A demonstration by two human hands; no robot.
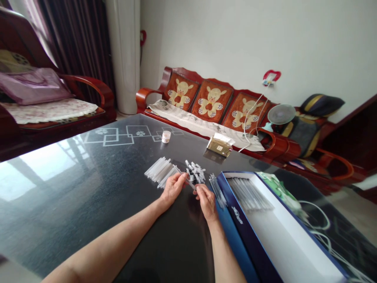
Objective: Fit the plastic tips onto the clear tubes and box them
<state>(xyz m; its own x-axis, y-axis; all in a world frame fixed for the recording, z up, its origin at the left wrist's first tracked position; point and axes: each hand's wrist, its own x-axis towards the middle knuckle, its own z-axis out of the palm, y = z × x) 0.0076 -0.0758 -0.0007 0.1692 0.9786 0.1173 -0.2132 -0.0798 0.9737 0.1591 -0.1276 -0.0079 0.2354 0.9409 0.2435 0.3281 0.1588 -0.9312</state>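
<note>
My left hand (pixel 174 186) and my right hand (pixel 207 201) are closed over the dark table, close together. Between their fingertips runs a thin translucent pen barrel (pixel 191 184), gripped from both sides; its ends are partly hidden. Just left of my left hand lies a row of whitish pen barrels (pixel 157 169). Beyond my fingers is a heap of short pen caps (pixel 196 171), clear with some dark parts. A bundle of slim pen refills (pixel 218 190) rests to the right of my right hand, against the blue box.
The long blue box (pixel 240 220) with a white inside holds a row of thin clear sticks (pixel 250 194). Farther back stand a small white round container (pixel 166 136) and a gold tissue pack (pixel 219 146). White cables (pixel 324 236) and a green-white packet (pixel 278 188) lie right of the box.
</note>
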